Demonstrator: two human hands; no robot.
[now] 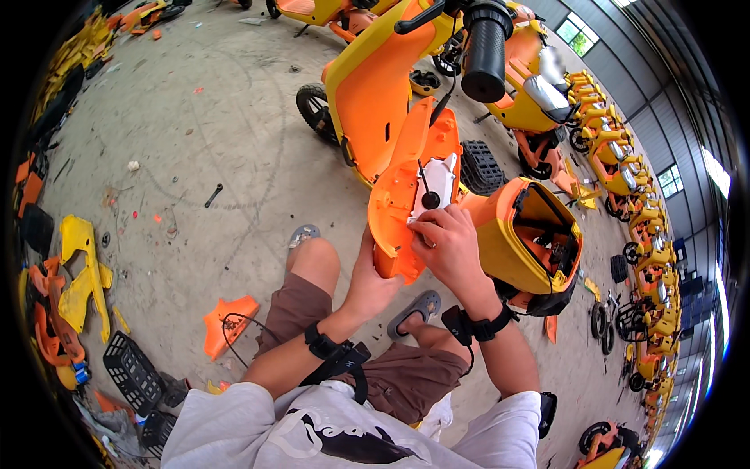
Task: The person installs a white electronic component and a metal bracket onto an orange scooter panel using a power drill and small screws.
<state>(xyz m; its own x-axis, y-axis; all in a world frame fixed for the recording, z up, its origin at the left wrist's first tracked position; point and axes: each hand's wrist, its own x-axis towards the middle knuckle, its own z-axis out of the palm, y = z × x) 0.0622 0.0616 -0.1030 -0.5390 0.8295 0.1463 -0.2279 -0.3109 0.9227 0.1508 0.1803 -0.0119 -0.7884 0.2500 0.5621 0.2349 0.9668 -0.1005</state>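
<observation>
An orange plastic scooter panel (391,195) is tilted up in front of me, its inner side facing me. My left hand (375,270) grips its lower left edge, fingers wrapped behind it. A white plastic part (434,186) lies inside the panel, with a round black piece (430,200) and a thin black cable on it. At the white part's lower end, my right hand (449,244) is closed in a pinch; the fingers hide what is between them. Behind the panel stands a yellow and orange scooter (375,102).
Close on the right is the scooter's yellow rear body (508,242), open at its end. A black handlebar grip (484,51) juts in overhead. A wrench (213,195) and an orange fragment (228,324) lie on the floor. Black baskets (131,371) and yellow panels (82,270) sit left.
</observation>
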